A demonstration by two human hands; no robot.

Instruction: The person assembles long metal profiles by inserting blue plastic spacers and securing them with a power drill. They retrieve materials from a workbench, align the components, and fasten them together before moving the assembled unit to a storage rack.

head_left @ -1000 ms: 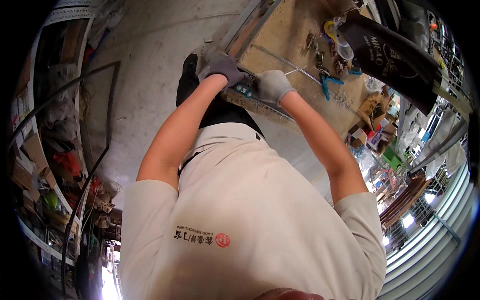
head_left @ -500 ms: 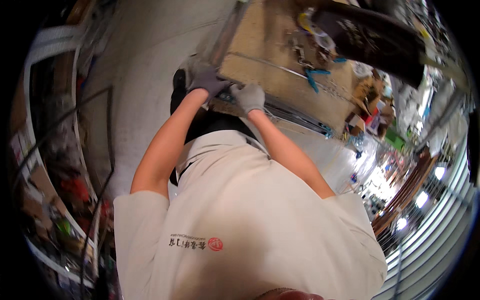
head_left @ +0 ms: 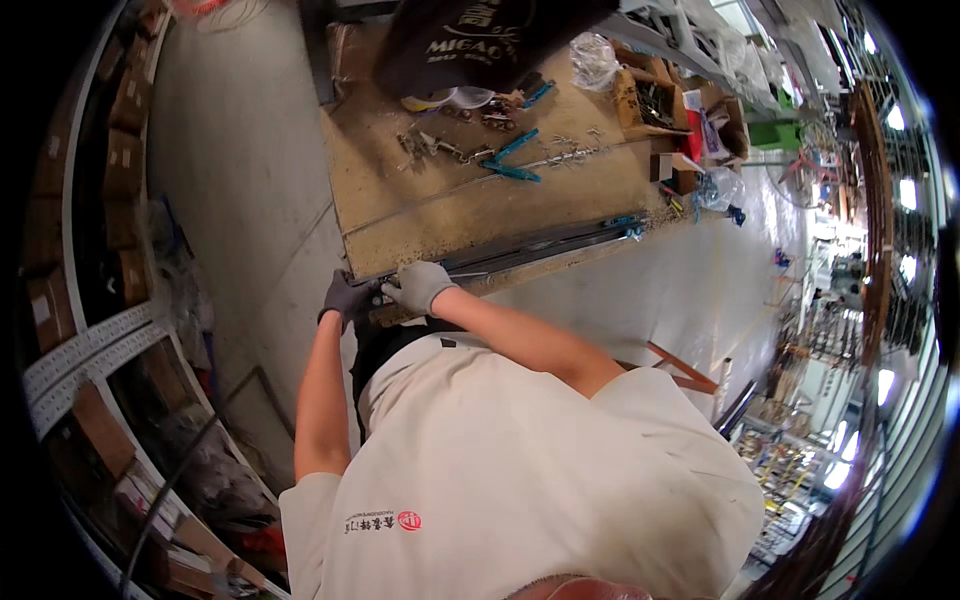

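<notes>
Long dark metal bars (head_left: pixel 545 246) lie side by side along the near edge of the wooden workbench (head_left: pixel 470 212). My left hand (head_left: pixel 350 296), in a dark grey glove, is closed round their left end at the bench corner. Right beside it my right hand (head_left: pixel 422 286), in a light grey glove, has its fingers bent and pinched together against the same end. What the right fingertips hold is too small and covered to make out. A thin bright rod (head_left: pixel 468 275) lies just right of the right glove, along the bars.
Blue-handled pliers (head_left: pixel 514 160) and loose metal parts (head_left: pixel 435 146) lie further back on the bench. A dark panel (head_left: pixel 450 45) with white lettering hangs over its far side. Cardboard boxes (head_left: pixel 652 100) stand at the back right. Shelves with boxes (head_left: pixel 125 180) line the left.
The view has shifted, so the bench and both hands appear lower and further left. Both hands stay together at the left end of the bars.
</notes>
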